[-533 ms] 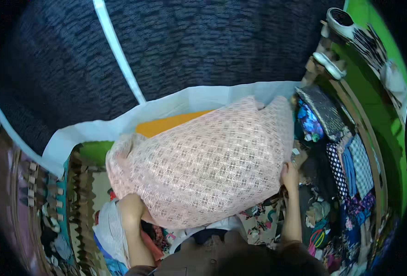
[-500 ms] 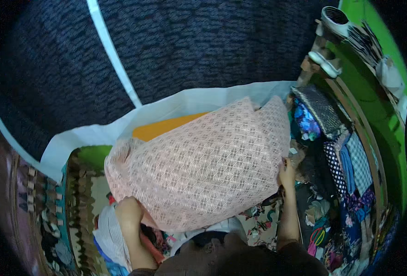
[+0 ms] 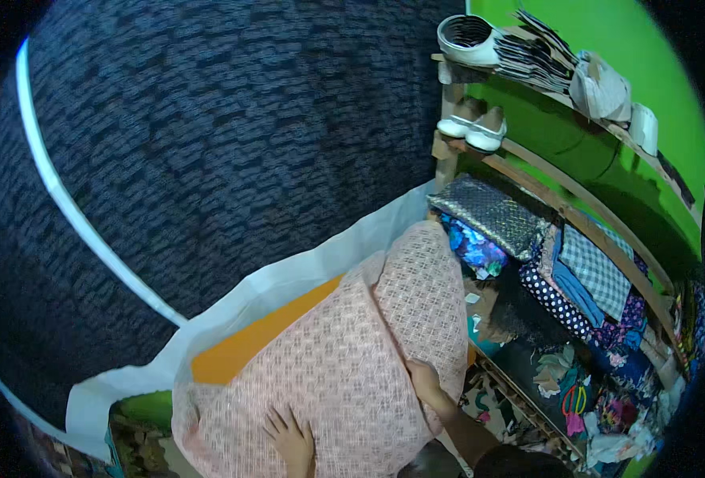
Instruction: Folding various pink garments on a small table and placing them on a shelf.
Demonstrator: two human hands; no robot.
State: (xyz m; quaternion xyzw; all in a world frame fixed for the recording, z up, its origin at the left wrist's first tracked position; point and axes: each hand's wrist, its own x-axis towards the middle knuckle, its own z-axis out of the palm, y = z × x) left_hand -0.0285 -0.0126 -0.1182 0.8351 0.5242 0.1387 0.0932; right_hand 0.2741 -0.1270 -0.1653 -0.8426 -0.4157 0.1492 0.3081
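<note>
A large pale pink patterned fabric [image 3: 328, 358] lies spread before me over an orange-yellow surface [image 3: 261, 338]. My left hand [image 3: 290, 440] rests flat on it near the lower edge of the picture, fingers spread apart. My right hand [image 3: 424, 382] is closed at a long fold on the fabric's right side and pinches its edge. Its fingertips are partly hidden by the fold. To the right of that fold, a rounded flap of the same fabric reaches up toward the shelf.
White sheeting [image 3: 288, 271] borders a dark textured wall [image 3: 249, 143]. On the right, wooden shelves hold white shoes [image 3: 473, 131], stacked card pieces [image 3: 532, 62] and folded cloths, including a checked cloth [image 3: 595, 267]. Scissors with coloured handles [image 3: 574, 398] lie among scraps.
The view has swung to the right. My left hand has moved from the fabric's lower left edge onto its surface and opened. My right hand has moved from its right edge to a fold.
</note>
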